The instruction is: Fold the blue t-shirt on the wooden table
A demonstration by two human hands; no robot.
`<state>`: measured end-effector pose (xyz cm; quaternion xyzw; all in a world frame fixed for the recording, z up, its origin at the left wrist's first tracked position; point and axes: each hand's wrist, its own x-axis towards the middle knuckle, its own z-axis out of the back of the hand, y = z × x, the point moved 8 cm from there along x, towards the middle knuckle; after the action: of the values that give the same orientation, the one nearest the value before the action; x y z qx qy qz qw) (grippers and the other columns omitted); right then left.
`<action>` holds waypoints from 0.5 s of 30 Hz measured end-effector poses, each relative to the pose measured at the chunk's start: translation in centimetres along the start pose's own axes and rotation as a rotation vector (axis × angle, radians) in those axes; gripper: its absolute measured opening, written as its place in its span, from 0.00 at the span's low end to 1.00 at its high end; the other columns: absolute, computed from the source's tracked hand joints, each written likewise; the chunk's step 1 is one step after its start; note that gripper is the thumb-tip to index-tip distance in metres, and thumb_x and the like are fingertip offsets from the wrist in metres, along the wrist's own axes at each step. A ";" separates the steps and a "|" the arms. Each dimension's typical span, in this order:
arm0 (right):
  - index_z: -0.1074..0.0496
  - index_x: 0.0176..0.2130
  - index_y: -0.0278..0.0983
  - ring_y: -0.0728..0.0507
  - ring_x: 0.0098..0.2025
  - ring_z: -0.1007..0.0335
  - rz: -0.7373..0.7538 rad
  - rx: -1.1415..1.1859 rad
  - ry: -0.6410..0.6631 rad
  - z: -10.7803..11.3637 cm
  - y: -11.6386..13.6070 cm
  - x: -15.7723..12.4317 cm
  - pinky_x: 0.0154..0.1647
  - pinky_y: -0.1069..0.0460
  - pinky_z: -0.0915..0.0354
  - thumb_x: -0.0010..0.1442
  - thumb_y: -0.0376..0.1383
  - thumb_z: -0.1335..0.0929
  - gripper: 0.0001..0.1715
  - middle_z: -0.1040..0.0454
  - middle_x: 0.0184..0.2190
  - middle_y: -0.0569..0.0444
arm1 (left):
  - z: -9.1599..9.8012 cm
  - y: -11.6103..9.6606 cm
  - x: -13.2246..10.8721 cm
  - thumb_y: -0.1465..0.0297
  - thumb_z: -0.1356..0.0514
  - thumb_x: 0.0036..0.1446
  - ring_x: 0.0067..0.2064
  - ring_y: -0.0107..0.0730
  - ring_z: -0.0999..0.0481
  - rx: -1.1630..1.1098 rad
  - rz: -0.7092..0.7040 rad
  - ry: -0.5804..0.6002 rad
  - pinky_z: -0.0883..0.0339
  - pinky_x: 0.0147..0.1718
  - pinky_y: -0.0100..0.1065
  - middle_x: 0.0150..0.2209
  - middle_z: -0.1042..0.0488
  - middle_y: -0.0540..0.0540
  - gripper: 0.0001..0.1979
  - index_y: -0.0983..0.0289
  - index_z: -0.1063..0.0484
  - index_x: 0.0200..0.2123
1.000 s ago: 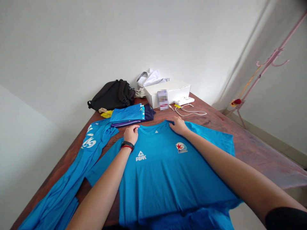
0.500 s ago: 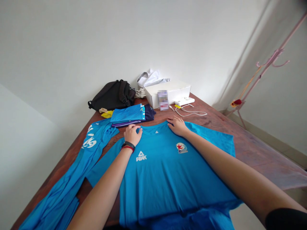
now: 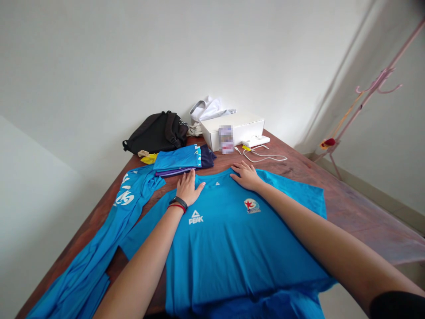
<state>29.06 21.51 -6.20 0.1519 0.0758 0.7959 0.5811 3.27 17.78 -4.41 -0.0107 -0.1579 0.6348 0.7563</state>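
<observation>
A blue T-shirt (image 3: pixel 226 248) lies spread flat on the wooden table (image 3: pixel 345 208), with its collar away from me, a white PEAK logo and a red-starred badge on its front. My left hand (image 3: pixel 189 188) rests flat on the shirt just left of the collar, fingers spread and a black band and red cord on the wrist. My right hand (image 3: pixel 245 175) lies on the right side of the neckline, pressing the cloth without gripping it. The shirt's lower hem runs out of view near me.
Another blue garment (image 3: pixel 99 235) with white print lies lengthwise along the left. Behind the collar is a folded stack of blue and purple clothes (image 3: pixel 177 160). Further back stand a black backpack (image 3: pixel 156 133), a white box (image 3: pixel 232 128) and a white charger with cable (image 3: pixel 255 141).
My left hand has opened from a curled hold at the collar and now lies flat on the shirt. The right hand has barely moved.
</observation>
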 end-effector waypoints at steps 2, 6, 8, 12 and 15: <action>0.37 0.67 0.44 0.29 0.72 0.58 0.001 0.002 -0.008 0.1 0.0 0.0 0.68 0.28 0.57 0.70 0.51 0.41 0.31 0.43 0.70 0.51 | 0.9 -0.6 0.0 0.57 0.44 0.66 0.71 0.58 0.48 -0.038 -0.051 -0.062 0.48 0.64 0.57 0.69 0.43 0.64 0.34 0.65 0.45 0.70; 0.37 0.66 0.43 0.29 0.72 0.57 0.002 0.005 -0.014 0.1 0.1 -0.1 0.68 0.28 0.57 0.70 0.50 0.41 0.31 0.43 0.70 0.50 | 3.2 -3.1 -0.5 0.68 0.51 0.69 0.70 0.39 0.42 -0.189 -0.311 -0.229 0.47 0.67 0.46 0.64 0.33 0.57 0.21 0.63 0.31 0.61; 0.37 0.66 0.43 0.29 0.72 0.57 0.000 0.005 -0.015 0.1 0.1 -0.1 0.68 0.28 0.57 0.70 0.50 0.41 0.31 0.43 0.70 0.51 | 3.2 -4.0 -0.8 0.70 0.52 0.69 0.68 0.36 0.38 -0.249 -0.398 -0.212 0.46 0.67 0.44 0.62 0.30 0.55 0.20 0.62 0.28 0.58; 0.37 0.66 0.44 0.30 0.72 0.57 0.000 -0.002 -0.010 0.1 0.1 -0.1 0.68 0.28 0.56 0.70 0.50 0.41 0.30 0.43 0.70 0.51 | 1.4 -4.5 -1.0 0.69 0.51 0.68 0.64 0.36 0.32 -0.332 -0.443 -0.027 0.40 0.65 0.44 0.61 0.29 0.54 0.19 0.60 0.25 0.55; 0.37 0.66 0.45 0.30 0.72 0.57 0.006 -0.007 -0.011 0.1 0.2 -0.1 0.68 0.28 0.56 0.70 0.50 0.41 0.30 0.43 0.70 0.52 | 0.4 -4.2 -1.0 0.66 0.49 0.68 0.66 0.37 0.35 -0.316 -0.433 0.053 0.41 0.65 0.44 0.63 0.31 0.54 0.19 0.60 0.26 0.57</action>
<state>28.95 21.35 -6.09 0.1543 0.0696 0.7971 0.5797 7.09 15.89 -3.34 -0.1111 -0.2337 0.4251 0.8674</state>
